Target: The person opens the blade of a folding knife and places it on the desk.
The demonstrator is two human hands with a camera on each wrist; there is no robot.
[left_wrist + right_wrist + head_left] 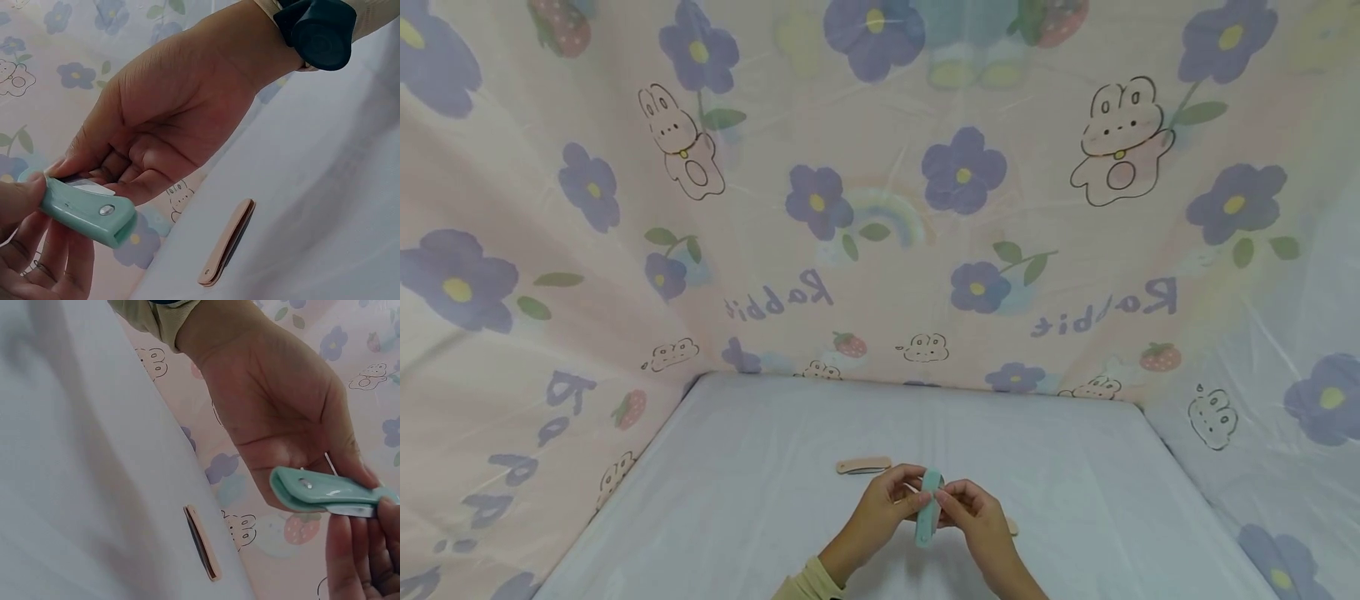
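A mint-green folding knife (928, 510) stands between my two hands, its blade (351, 511) partly swung out of the handle. My left hand (887, 507) pinches the handle between thumb and fingers. From the other side my right hand (976, 512) pinches near the blade, thumb beside the left thumb. In the left wrist view a rivet shows at one end of the green handle (87, 214). On the table behind the left hand lies a peach folding knife (862, 466). Another peach folding knife (227, 242) lies beyond the right hand, mostly hidden by it in the head view.
The white-covered table (760, 483) meets a hanging cloth (880, 267) printed with rabbits, flowers and strawberries, at the back and both sides. A dark device (322, 34) is strapped to the right wrist.
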